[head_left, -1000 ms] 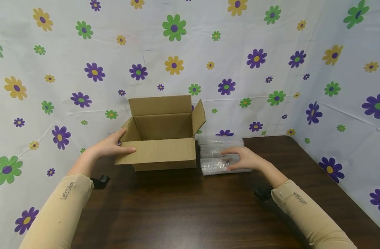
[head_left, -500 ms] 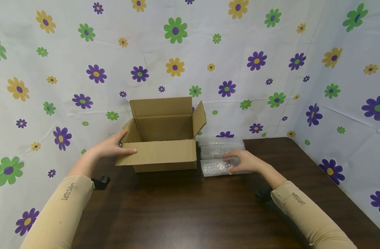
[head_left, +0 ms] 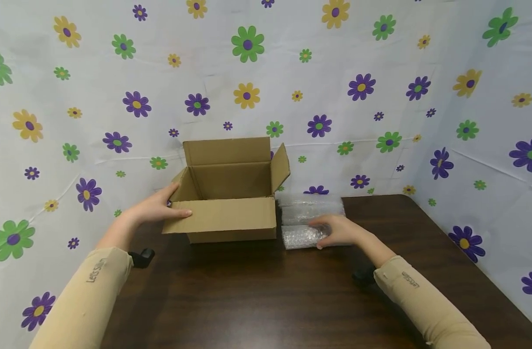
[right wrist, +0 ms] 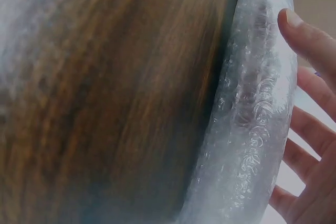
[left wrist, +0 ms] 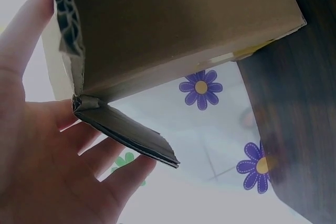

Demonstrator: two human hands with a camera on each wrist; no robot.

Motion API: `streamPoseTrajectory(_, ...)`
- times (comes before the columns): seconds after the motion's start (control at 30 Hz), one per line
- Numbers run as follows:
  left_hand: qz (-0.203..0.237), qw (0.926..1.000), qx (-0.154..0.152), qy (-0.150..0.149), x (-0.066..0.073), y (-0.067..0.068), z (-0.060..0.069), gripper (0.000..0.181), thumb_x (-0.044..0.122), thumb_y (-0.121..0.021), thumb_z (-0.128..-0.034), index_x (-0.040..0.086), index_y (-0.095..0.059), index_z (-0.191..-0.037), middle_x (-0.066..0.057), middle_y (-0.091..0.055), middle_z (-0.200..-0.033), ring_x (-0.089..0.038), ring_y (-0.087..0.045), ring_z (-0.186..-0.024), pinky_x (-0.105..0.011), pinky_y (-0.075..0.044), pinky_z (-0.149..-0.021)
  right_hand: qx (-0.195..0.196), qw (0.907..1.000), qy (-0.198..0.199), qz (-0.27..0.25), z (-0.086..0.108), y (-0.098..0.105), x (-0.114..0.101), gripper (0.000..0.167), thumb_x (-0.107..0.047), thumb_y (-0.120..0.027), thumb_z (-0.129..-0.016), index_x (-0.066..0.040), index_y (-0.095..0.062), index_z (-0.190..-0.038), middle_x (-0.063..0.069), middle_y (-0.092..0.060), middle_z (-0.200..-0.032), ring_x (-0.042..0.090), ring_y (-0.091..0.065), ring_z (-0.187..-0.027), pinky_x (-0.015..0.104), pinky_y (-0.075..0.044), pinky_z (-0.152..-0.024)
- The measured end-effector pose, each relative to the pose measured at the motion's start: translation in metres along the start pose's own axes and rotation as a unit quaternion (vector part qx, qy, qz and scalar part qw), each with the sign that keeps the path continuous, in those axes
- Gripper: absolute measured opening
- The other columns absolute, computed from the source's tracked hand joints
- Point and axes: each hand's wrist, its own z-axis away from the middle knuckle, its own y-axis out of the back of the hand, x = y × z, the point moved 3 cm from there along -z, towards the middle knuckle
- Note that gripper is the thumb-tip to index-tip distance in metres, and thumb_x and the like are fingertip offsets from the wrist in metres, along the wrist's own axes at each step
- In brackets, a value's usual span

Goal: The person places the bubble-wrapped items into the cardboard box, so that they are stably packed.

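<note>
Front bubble-wrap roll (head_left: 300,237) lies flat on the dark wood-grain table (head_left: 257,300), long axis left-right, parallel to the box front; left end points at the cardboard box (head_left: 231,237), just beside its right front corner, and right end runs under the right hand. More bubble wrap (head_left: 307,211) sits directly behind it, same direction. Box is upright, long axis also left-right, opening up, flaps out, front flap (head_left: 222,215) toward the person. Right hand (head_left: 342,230): thumb and fingers spread wide in a C over the front roll, thumb on the near side, fingers on the far side; not closed on it, can't tell if the tips touch. Left hand (head_left: 154,207): holds the box's left front corner, thumb over the front flap, fingers spread behind the left side flap. Writing: "LetsSlim" on left sleeve (head_left: 80,295) and right sleeve (head_left: 423,295), both tan, right print smaller and blurrier. Backdrop (head_left: 379,43) is white with purple, green and yellow flowers.
</note>
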Motion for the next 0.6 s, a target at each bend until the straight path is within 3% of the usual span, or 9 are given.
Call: streamPoseTrajectory(0.6,-0.005,0.9999,-0.006,0.009,0.0061,0.0001,-0.0003,0.107,0.045,-0.07,-0.0864,-0.011,-0.006,-0.15,-0.034,-0.004,-0.155,-0.05,-0.004,-0.142,-0.063,-0.011,-0.111,-0.004,1.0,0.0,0.002,0.0041,-0.0029,-0.0012,0.067,-0.027,-0.083,-0.077,-0.013,-0.057,-0.137,0.004,-0.056,-0.137,0.028,-0.054,-0.122,0.051,-0.043,-0.099)
